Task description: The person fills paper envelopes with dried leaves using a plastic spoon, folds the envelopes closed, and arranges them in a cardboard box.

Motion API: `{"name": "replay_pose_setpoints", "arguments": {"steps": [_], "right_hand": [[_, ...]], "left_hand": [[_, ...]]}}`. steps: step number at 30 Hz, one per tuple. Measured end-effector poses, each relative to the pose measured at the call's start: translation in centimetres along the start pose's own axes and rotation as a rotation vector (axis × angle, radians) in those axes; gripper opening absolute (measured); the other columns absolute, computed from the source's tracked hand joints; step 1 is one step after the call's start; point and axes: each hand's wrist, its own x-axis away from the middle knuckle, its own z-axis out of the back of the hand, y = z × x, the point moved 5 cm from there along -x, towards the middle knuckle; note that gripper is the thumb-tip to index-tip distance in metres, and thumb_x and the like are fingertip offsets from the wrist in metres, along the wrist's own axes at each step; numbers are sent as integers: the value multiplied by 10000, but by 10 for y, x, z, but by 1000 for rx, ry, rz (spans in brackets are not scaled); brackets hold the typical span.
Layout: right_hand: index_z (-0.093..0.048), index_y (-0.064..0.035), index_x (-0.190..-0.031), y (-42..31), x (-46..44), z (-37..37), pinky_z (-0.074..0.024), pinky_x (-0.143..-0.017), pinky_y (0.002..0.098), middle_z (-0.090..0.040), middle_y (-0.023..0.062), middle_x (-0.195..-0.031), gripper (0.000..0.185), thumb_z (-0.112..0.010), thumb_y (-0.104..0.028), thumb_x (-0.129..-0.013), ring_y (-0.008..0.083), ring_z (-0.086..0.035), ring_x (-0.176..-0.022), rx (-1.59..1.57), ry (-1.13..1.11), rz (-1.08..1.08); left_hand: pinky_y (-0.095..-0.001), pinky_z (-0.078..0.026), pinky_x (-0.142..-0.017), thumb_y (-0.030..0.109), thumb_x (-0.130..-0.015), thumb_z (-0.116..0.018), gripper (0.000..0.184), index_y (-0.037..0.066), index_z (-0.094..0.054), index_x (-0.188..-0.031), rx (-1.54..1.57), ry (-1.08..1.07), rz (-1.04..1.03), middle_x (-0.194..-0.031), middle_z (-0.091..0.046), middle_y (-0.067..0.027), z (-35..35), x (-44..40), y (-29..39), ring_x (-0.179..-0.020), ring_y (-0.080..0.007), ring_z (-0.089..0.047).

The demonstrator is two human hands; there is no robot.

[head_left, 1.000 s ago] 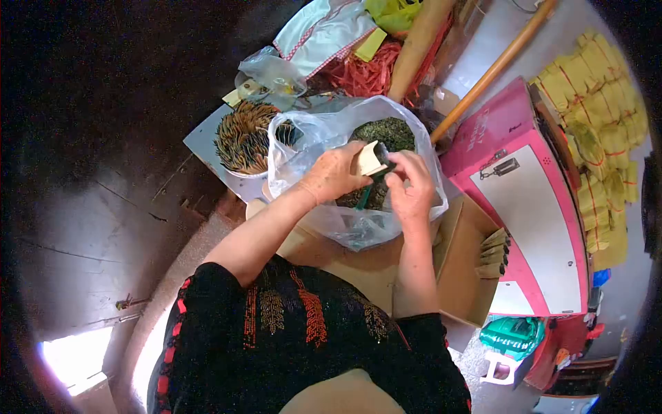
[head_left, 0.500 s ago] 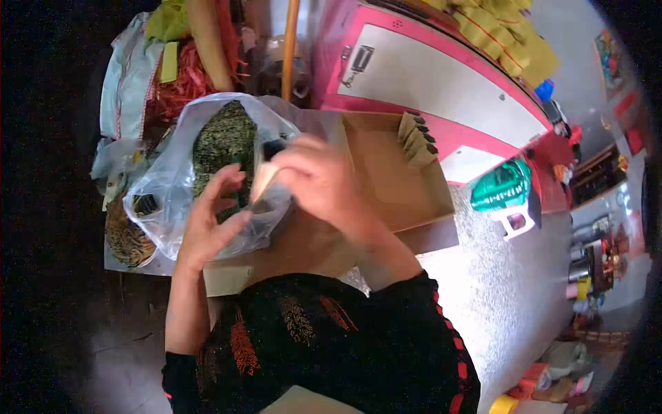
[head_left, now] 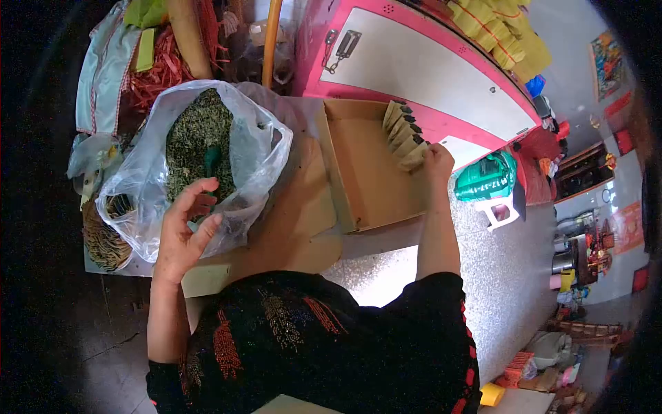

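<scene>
My right hand (head_left: 438,164) is at the upper right corner of a shallow cardboard box (head_left: 338,179), fingers closed on the nearest small brown paper packet (head_left: 412,156) with a dark top. Several like packets (head_left: 398,127) lean in a row along the box's right side. My left hand (head_left: 183,234) hovers over the near rim of a clear plastic bag (head_left: 258,165), fingers curved apart and holding nothing. Dried, chopped green herbs (head_left: 196,131) fill the bag, and a dark green tool (head_left: 212,160), partly buried, sticks out of them.
Box and bag stand on a low table with a brown board (head_left: 303,234). Behind is a pink and white cabinet (head_left: 407,55). A wooden pole (head_left: 272,41) and red strips (head_left: 162,79) are at the back left. A green bag (head_left: 486,178) and a white stool (head_left: 498,212) are at right.
My right hand has carried a paper packet from above the herb bag across to the row in the box. My left hand stays by the bag, fingers apart. The view has shifted slightly.
</scene>
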Motion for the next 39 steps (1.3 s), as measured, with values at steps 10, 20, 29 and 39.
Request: {"name": "replay_pose_setpoints", "arguments": {"steps": [10,20,29,39], "right_hand": [[-659,-33,-781,31,-4,-28,-496,-653,377,-648,155,-728,145,-618,-167,-744,320,-634,-683,150,-23,-11],[-670,-32,-836,36,-2,-42,-503,-682,384,-658,159,-773,164,-645,-179,-767,324,-642,-728,153,-8,34],[-675,-35,-856,37,-7,-45,-499,-723,390,-656,169,-844,169,-634,-181,-783,333,-641,-794,215,-34,78],[-666,-27,-895,34,-8,-47,-490,-745,396,-641,170,-869,169,-612,-144,-786,343,-622,-819,262,-60,83]], "left_hand": [[-294,-456,-893,100,-841,-666,413,39,-542,-1230,-75,-13,48,-1201,-582,-46,-3,-6,-3,-1001,-150,-570],[-308,-457,-919,54,-829,-654,417,39,-539,-1229,-79,-37,60,-1191,-587,-58,-6,-8,-14,-1004,-167,-580],[-296,-482,-822,6,-807,-661,424,50,-555,-1215,-88,2,32,-1153,-595,-64,-7,-8,-11,-936,-171,-579],[-292,-484,-805,6,-806,-662,419,43,-557,-1211,-98,-12,39,-1150,-590,-72,-8,-9,-12,-932,-171,-576]]}}
